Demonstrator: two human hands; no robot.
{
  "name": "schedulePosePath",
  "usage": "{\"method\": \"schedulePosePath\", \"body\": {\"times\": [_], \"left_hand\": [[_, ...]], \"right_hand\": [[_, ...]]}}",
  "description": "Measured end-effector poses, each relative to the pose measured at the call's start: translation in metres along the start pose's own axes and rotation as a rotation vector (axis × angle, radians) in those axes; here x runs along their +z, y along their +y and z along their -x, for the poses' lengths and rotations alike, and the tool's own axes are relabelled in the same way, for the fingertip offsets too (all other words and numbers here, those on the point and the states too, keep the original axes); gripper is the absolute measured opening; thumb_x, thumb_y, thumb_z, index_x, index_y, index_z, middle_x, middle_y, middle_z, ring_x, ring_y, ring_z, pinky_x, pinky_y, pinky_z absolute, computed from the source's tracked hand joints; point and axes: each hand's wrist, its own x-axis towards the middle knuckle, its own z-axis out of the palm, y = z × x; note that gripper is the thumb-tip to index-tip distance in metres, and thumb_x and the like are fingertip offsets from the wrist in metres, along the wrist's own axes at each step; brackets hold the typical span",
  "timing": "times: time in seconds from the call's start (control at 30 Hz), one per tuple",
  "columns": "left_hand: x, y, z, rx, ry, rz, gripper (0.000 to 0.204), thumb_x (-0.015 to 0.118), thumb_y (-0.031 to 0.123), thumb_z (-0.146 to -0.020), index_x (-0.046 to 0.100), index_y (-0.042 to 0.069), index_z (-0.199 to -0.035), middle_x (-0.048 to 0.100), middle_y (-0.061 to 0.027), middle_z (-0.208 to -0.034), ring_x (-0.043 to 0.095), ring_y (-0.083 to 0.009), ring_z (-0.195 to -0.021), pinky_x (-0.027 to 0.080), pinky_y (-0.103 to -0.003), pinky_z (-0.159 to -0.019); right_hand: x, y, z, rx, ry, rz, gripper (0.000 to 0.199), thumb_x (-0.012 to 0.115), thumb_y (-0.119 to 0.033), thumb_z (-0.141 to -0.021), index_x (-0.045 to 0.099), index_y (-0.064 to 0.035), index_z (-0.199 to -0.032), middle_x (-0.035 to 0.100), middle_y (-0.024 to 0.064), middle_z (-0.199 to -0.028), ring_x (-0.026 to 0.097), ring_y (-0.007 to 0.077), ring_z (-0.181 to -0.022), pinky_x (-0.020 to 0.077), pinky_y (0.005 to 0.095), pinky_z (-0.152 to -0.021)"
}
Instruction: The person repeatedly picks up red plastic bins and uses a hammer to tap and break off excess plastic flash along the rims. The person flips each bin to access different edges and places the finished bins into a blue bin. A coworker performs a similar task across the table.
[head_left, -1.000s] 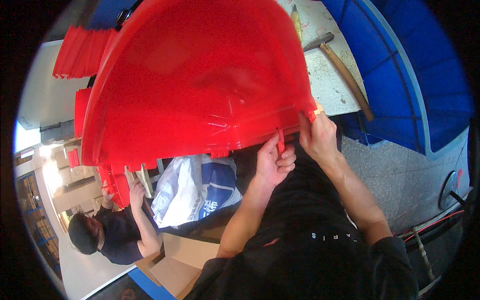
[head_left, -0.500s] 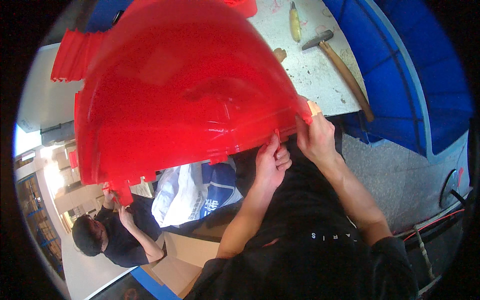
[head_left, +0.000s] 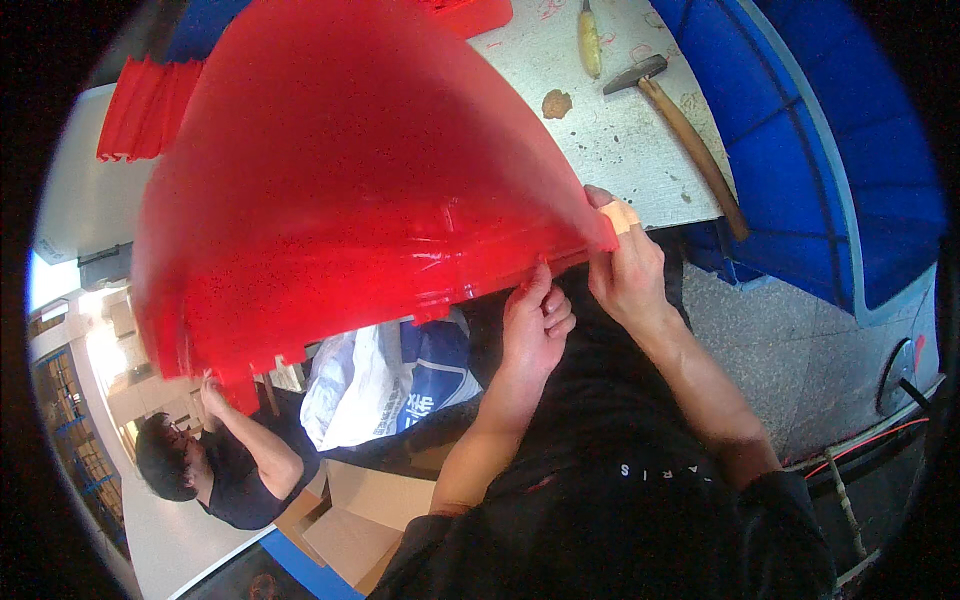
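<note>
A large curved red plastic shell fills the upper left, its near edge lined with small tabs and its surface partly blurred. My right hand is closed round the shell's right corner. Something tan, like tape or a bandage, wraps a finger of that hand. Just left of it, my left hand has thumb and curled fingers pinched at the lower edge, where a small red bit shows at the thumb tip. Whether that bit is a tab of the shell or a loose piece, I cannot tell.
On the white worktable lie a hammer and a yellow-handled tool. Blue bins stand at right. Ribbed red parts sit far left. A co-worker, an open cardboard box and a white-blue sack are lower left.
The shell has shifted slightly left and tilted, showing more tabletop beside it. Both my hands moved a little left with its edge. The co-worker's arm has changed position.
</note>
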Motion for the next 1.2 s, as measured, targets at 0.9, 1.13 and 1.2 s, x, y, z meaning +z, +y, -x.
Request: {"method": "schedulePosePath", "body": {"times": [0.9, 1.13, 1.2], "left_hand": [[0.01, -0.007, 0.0, 0.139, 0.104, 0.109, 0.009, 0.062, 0.021, -0.099, 0.058, 0.014, -0.096, 0.05, 0.0004, -0.072, 0.035, -0.007, -0.051, 0.024, -0.022, -0.044], [0.009, -0.009, -0.005, 0.16, 0.114, 0.081, 0.006, 0.059, 0.019, -0.1, 0.058, 0.014, -0.098, 0.052, 0.0002, -0.075, 0.037, -0.0066, -0.052, 0.024, -0.022, -0.044], [0.012, -0.009, -0.003, 0.167, 0.103, 0.081, 0.007, 0.059, 0.019, -0.1, 0.057, 0.014, -0.097, 0.052, 0.0003, -0.075, 0.037, -0.0065, -0.052, 0.024, -0.022, -0.044]], "right_hand": [[-0.176, -0.026, 0.072, 0.147, -0.426, -0.063, 0.032, 0.055, -0.014, -0.089, 0.057, -0.0021, -0.119, 0.067, 0.012, -0.097, 0.067, 0.0241, -0.078, 0.052, 0.0317, -0.065], [-0.075, -0.04, 0.069, 0.322, -0.62, 0.11, 0.044, 0.062, -0.008, -0.092, 0.04, 0.0011, -0.129, 0.063, 0.0301, -0.092, 0.064, 0.05, -0.076, 0.0547, 0.0541, -0.061], [-0.065, -0.04, 0.055, 0.302, -0.676, 0.198, 0.041, 0.061, -0.01, -0.093, 0.041, 0.002, -0.128, 0.064, 0.0296, -0.091, 0.065, 0.0491, -0.073, 0.0546, 0.0533, -0.059]]}}
